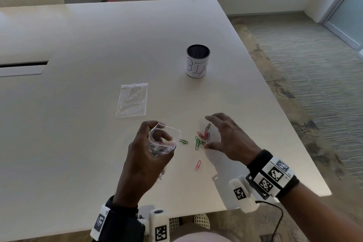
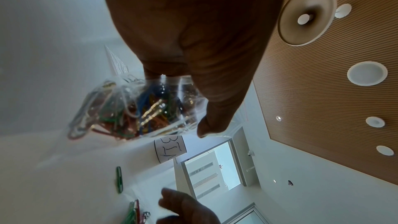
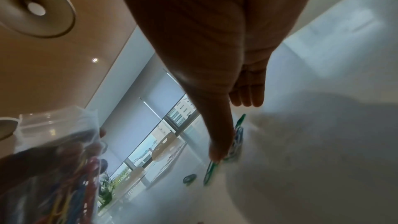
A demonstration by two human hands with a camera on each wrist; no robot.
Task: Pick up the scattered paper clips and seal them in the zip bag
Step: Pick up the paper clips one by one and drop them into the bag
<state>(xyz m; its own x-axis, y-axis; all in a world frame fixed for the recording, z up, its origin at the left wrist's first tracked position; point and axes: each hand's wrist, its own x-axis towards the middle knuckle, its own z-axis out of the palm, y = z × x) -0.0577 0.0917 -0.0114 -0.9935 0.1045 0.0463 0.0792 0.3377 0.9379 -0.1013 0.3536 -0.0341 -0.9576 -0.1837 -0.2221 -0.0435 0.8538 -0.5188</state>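
Note:
My left hand (image 1: 155,134) grips a clear zip bag (image 1: 164,139) just above the table and holds its mouth open. Several coloured paper clips lie inside the bag (image 2: 133,108). To its right, a small pile of paper clips (image 1: 202,137) lies on the white table. My right hand (image 1: 211,132) hovers over the pile, thumb and fingers spread around it and holding nothing. The thumb tip (image 3: 216,152) is down at the clips (image 3: 238,135). One green clip (image 1: 183,141) lies between bag and pile, and a pink clip (image 1: 198,165) lies nearer to me.
A second clear zip bag (image 1: 132,100) lies flat further back on the table (image 1: 78,143). A mesh cup labelled BIN (image 1: 198,61) stands behind the pile. The table's right edge runs close to my right wrist. Chairs stand at the far side.

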